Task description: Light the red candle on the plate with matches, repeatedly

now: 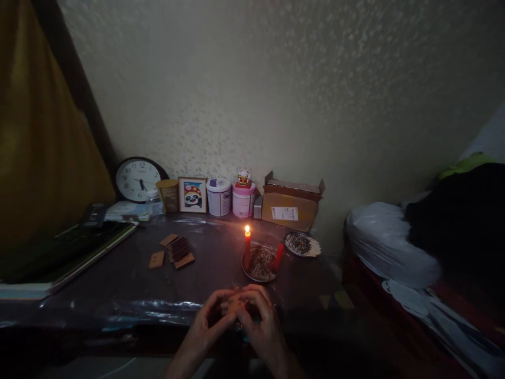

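Both hands come together at the table's front edge, just below the candle plate. My left hand (215, 316) has its fingers curled around a small tan matchbox (235, 303), mostly hidden by the fingers. My right hand (258, 315) closes on the same matchbox from the other side, thumb tips almost meeting. Beyond them, a lit red candle (247, 250) stands upright on a round metal plate (260, 279) covered in dark residue. A shorter unlit red candle (278, 256) leans on that plate's right side. Several matches (302, 244) with dark heads lie on a second plate behind.
On the left of the table (221, 252) are several flat matchboxes (179, 251). Along the wall stand a clock (138, 179), a panda picture (193, 195), two tins (219, 199) and a cardboard box (291, 208). A white bag (389, 245) lies right.
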{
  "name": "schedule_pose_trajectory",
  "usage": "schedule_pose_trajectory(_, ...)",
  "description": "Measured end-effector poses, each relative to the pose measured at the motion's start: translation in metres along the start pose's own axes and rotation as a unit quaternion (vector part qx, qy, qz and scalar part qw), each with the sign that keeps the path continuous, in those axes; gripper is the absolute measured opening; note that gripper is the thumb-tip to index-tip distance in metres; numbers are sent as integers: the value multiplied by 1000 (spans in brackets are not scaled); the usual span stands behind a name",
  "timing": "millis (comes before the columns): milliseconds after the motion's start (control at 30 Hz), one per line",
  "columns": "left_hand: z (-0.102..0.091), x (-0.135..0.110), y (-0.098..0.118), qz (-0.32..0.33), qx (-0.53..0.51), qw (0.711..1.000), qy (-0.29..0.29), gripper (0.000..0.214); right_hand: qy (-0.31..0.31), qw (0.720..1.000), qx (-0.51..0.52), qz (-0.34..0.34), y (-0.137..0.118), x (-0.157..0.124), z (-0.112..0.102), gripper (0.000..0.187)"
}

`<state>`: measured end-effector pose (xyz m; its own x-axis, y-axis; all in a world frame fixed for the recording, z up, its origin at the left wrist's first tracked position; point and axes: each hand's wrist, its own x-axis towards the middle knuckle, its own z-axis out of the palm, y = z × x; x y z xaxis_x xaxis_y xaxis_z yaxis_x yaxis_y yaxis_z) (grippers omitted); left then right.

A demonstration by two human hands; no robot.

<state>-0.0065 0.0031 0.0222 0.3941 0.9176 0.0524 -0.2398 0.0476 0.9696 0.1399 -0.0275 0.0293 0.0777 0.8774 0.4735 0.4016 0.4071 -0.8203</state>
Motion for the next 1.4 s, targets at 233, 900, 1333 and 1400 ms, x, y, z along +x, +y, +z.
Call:
schedule_pose_trajectory(233,-7,-1,-1,4,33,999,16,28,-25,999,1,27,0,2,-1,11)
schedule_pose_trajectory(900,-17,-2,-7,12,74,997,-9,32,-61,998,-7,-25,9,-3,4,27)
schedule_pose_trajectory(1333,-11,-1,-9,50,3,998,-24,28,-69,995,-21,-71,14,1,1,20)
schedule_pose_trajectory(1400,-11,0,-9,49,-4,998,-28,28,-65,995,-26,-74,15,2,2,20)
